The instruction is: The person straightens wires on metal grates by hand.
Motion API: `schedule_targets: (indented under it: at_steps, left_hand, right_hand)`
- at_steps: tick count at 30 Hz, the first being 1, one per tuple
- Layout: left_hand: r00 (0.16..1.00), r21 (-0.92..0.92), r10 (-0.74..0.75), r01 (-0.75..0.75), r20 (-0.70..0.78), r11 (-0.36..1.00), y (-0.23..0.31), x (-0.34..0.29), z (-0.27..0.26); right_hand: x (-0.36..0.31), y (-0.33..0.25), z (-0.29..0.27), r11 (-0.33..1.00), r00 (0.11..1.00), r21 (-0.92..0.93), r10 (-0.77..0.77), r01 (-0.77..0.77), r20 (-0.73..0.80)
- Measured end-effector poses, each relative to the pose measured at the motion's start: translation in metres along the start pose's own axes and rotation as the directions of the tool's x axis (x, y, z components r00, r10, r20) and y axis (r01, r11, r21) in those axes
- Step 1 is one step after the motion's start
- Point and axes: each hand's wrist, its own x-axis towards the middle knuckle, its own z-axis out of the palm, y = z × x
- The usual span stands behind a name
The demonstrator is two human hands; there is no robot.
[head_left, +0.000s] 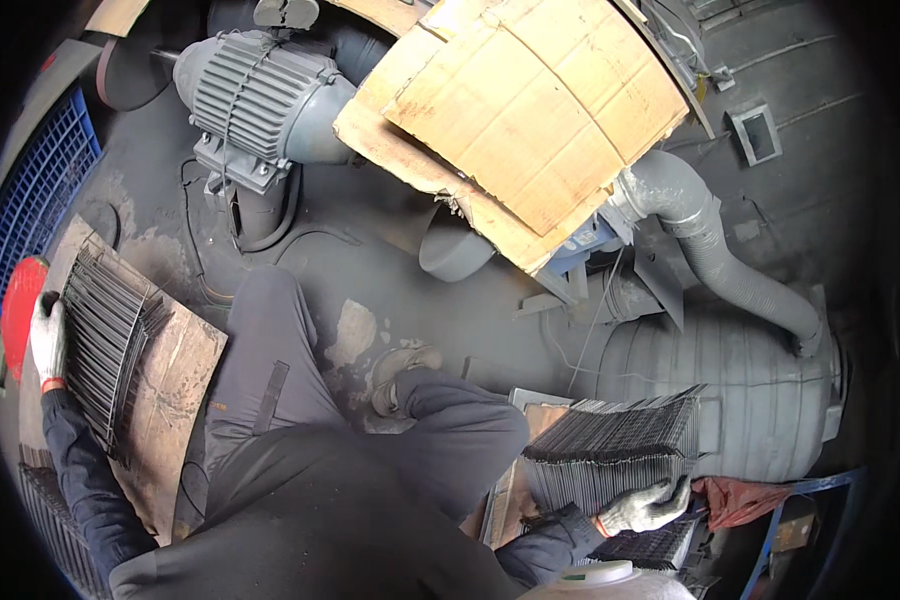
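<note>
My left hand (49, 338), in a white knit glove with a red-orange cuff, lies along the outer side of a row of thin dark metal pieces (102, 340). Its fingers look stretched out; the palm side is hidden. That row rests on a brown board (178, 390) to my left. On the right, my right hand (642, 508), gloved the same way, has its fingers apart and nothing visible in them. It is beside the near edge of a large stack of thin dark plates (610, 455). More dark plates (650, 545) lie below that hand.
A grey finned motor (260, 100) stands ahead left. Cardboard (540, 110) covers machinery ahead right, with a flexible duct (740, 270) and ribbed grey drum (710, 380) beyond. A blue crate (40, 195) and red round object (22, 310) flank the left board. Red cloth (740, 500) hangs at right.
</note>
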Motion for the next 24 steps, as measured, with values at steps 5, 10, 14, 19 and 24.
schedule_targets:
  at_steps: [5, 10, 14, 19, 24]
  left_hand:
    - [0.999, 0.109, -0.046, 0.044, 0.021, 0.993, 0.01, 0.011, 0.003]
    - [0.999, 0.252, -0.037, 0.036, -0.004, 0.967, 0.049, 0.009, 0.011]
    - [0.999, 0.331, 0.032, -0.026, -0.014, 0.943, 0.054, 0.002, 0.006]
    - [0.998, 0.344, -0.002, 0.022, -0.056, 0.939, 0.051, 0.002, -0.017]
    - [0.949, 0.645, 0.317, -0.244, 0.003, 0.725, 0.03, 0.012, -0.06]
  right_hand:
    - [0.0, -0.052, 0.024, 0.921, 0.967, 0.31, 0.254, -0.236, -0.017]
    - [-0.007, -0.103, 0.039, 0.868, 0.966, 0.424, 0.218, -0.256, 0.138]
    - [-0.015, -0.141, 0.039, 0.806, 0.936, 0.489, 0.219, -0.333, 0.275]
    - [-0.023, -0.17, 0.037, 0.791, 0.934, 0.536, 0.122, -0.296, 0.336]
    - [-0.03, -0.209, 0.039, 0.67, 0.847, 0.576, 0.156, -0.468, 0.507]
